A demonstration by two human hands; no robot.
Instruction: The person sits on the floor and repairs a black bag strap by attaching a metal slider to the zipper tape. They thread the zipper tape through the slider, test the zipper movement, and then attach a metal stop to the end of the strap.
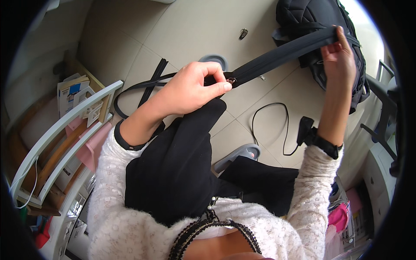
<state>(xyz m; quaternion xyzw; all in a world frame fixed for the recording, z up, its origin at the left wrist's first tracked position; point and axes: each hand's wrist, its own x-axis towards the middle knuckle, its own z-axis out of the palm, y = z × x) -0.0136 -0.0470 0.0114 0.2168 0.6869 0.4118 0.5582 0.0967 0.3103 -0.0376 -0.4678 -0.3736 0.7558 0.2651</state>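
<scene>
A long dark zipper tape (281, 54) is stretched taut across the view, rising from left to right. My left hand (195, 84) pinches it near a small coppery metal piece (232, 80), which looks like a zipper slider, between thumb and index finger. At the upper right my right hand (340, 60) grips the tape's other end, thumb on top. Past my left hand, the loose tape (149, 84) loops down over my black-clad leg (177, 160). The other fingers of my left hand curl inward.
A black backpack (320, 17) stands at the upper right. On the tiled floor lie a small metal clipper-like item (244, 34) and a black cable (287, 125) running to my right wrist strap. Grey slippers (238, 157) are below. A white rail (65, 134) stands left, a drawer cabinet (377, 177) right.
</scene>
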